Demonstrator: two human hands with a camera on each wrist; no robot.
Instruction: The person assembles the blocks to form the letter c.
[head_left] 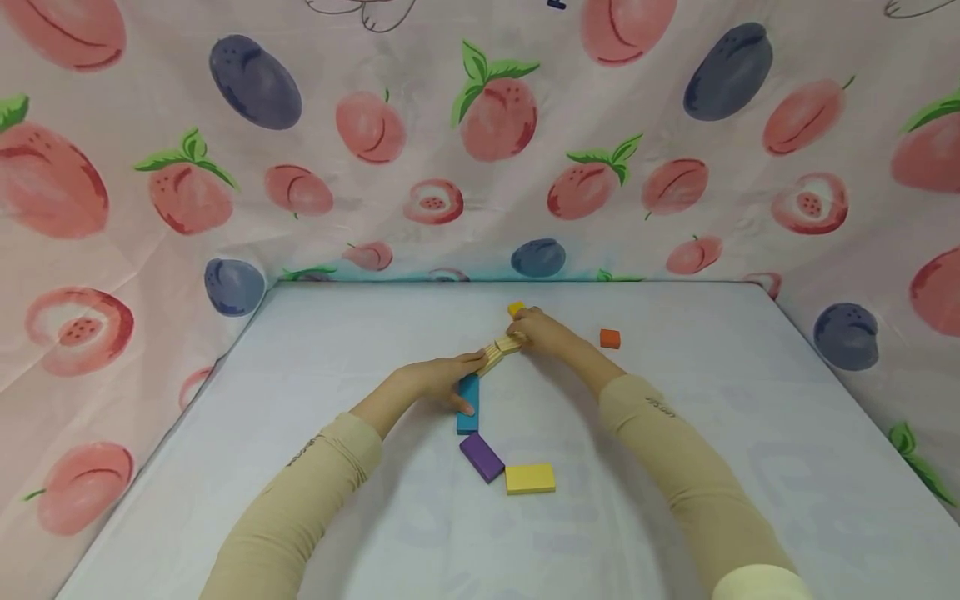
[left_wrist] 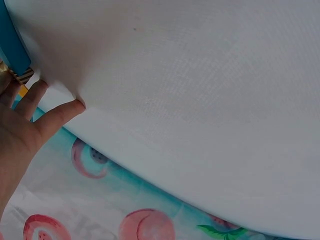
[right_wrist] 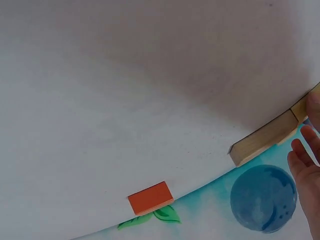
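Observation:
A plain wooden block [head_left: 508, 343] has its right end in the right hand [head_left: 543, 332], thumb on the near side and fingers beyond. Adjoining it is another plain wooden block [head_left: 490, 360], touched by the left hand [head_left: 438, 379]. The left fingers reach out fairly straight, and the thumb lies on a blue block [head_left: 468, 421]. In the left wrist view, two fingers [left_wrist: 60, 117] spread on the white surface near the blue block [left_wrist: 12, 42]. Some right fingers [right_wrist: 302, 152] extend loosely behind the blocks in the right wrist view; the index finger is cut off.
A purple block [head_left: 482, 457] and a yellow block [head_left: 530, 479] continue the curved row toward the near side. Another yellow block [head_left: 516, 308] sits just beyond the right hand. An orange block [head_left: 610, 339] stands apart to the right. Fruit-patterned cloth [head_left: 495, 225] hangs behind the white table [head_left: 337, 517].

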